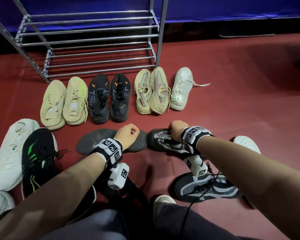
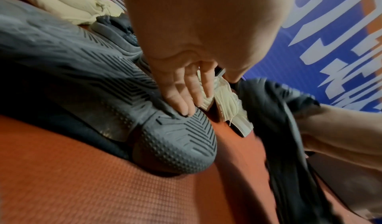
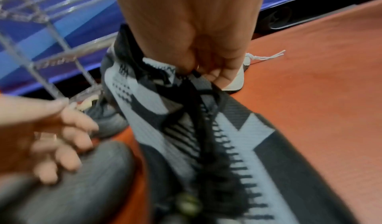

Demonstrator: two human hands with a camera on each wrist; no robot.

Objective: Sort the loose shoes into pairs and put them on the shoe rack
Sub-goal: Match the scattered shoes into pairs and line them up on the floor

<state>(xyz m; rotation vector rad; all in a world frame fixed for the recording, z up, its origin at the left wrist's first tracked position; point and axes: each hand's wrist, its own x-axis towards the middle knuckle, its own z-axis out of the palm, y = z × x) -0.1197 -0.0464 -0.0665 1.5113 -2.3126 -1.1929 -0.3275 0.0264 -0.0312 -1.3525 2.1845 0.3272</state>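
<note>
A dark shoe [image 1: 93, 139] lies sole-up on the red floor in front of me, its grey tread [image 2: 175, 145] facing the left wrist view. My left hand [image 1: 128, 134] rests its fingertips [image 2: 186, 108] on that sole near one end, with the thumb off the shoe. Just to the right, my right hand [image 1: 176, 130] pinches the collar of a black-and-white knit shoe [image 1: 163, 141], which shows with its laces in the right wrist view [image 3: 227, 137]. A matching black-and-white shoe [image 1: 208, 187] lies nearer me on the right. The metal shoe rack [image 1: 93, 40] stands at the back.
In front of the rack stand a cream pair [image 1: 64, 101], a black pair [image 1: 109, 97], a beige pair [image 1: 151, 92] and one white shoe [image 1: 180, 89]. A white shoe [image 1: 12, 153] and a black-green shoe [image 1: 38, 156] lie at left. Another white shoe [image 1: 246, 142] lies right.
</note>
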